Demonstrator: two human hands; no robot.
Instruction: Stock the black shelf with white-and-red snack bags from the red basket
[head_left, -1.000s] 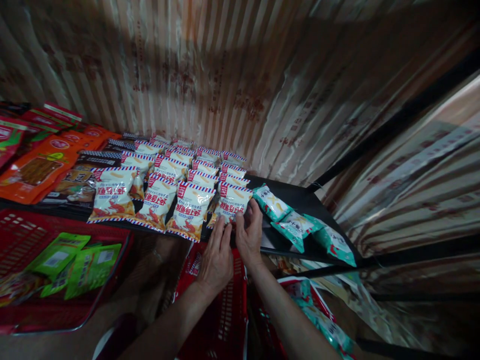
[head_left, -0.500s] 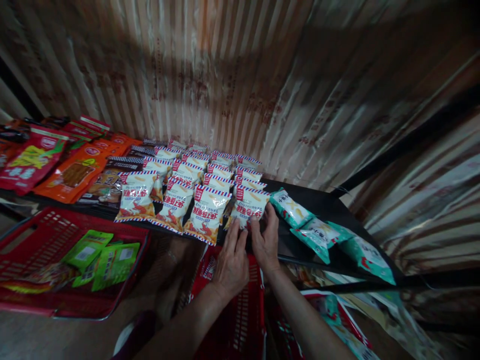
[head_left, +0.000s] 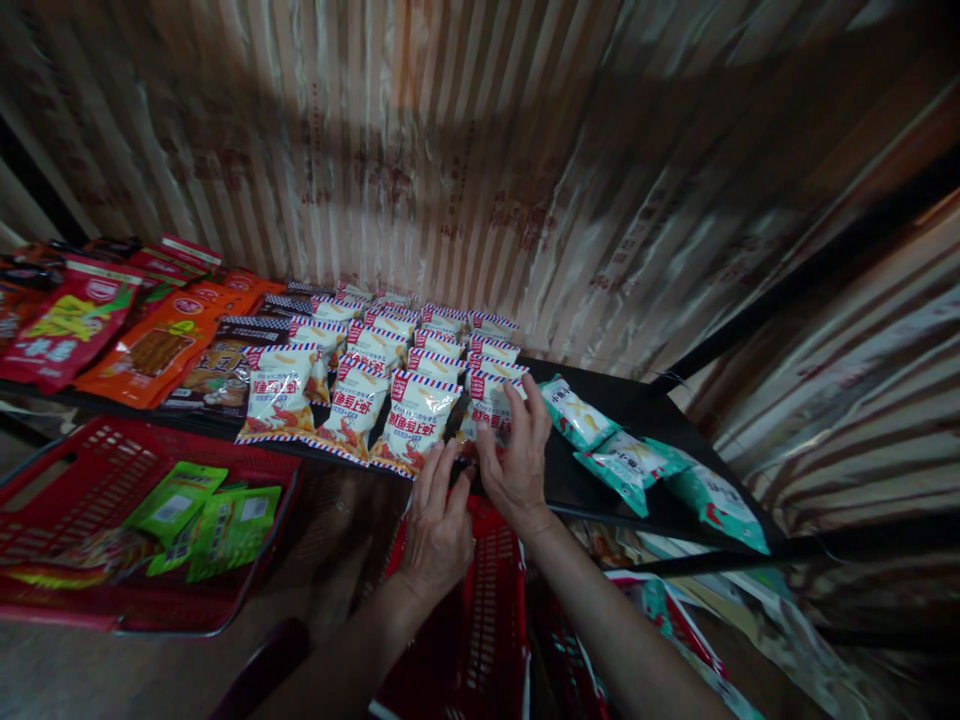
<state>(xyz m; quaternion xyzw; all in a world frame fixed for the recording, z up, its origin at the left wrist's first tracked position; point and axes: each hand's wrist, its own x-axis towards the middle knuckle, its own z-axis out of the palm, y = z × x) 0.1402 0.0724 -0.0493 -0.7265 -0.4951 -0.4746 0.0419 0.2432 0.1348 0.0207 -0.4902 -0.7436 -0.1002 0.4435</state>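
Rows of white snack bags (head_left: 416, 415) with striped edges stand on a black shelf (head_left: 562, 480). My right hand (head_left: 517, 450) has its fingers spread over the front of the rightmost front bag (head_left: 491, 400), partly covering it. Just below the shelf's front edge, near the bottom of the neighbouring bag, is my left hand (head_left: 436, 525), with its fingers apart and nothing in it. Green-and-white bags (head_left: 630, 460) lie to the right of my right hand.
Orange packs (head_left: 154, 345), red packs (head_left: 71, 320) and brown packs (head_left: 217, 370) fill the shelf's left. Below are a red basket (head_left: 262, 560) with green packets (head_left: 176, 500) and another red basket (head_left: 487, 600). A black frame bar (head_left: 750, 320) slants at the right.
My left hand has moved left and down, away from the rightmost front bag. My right hand has shifted left and up across that bag's front.
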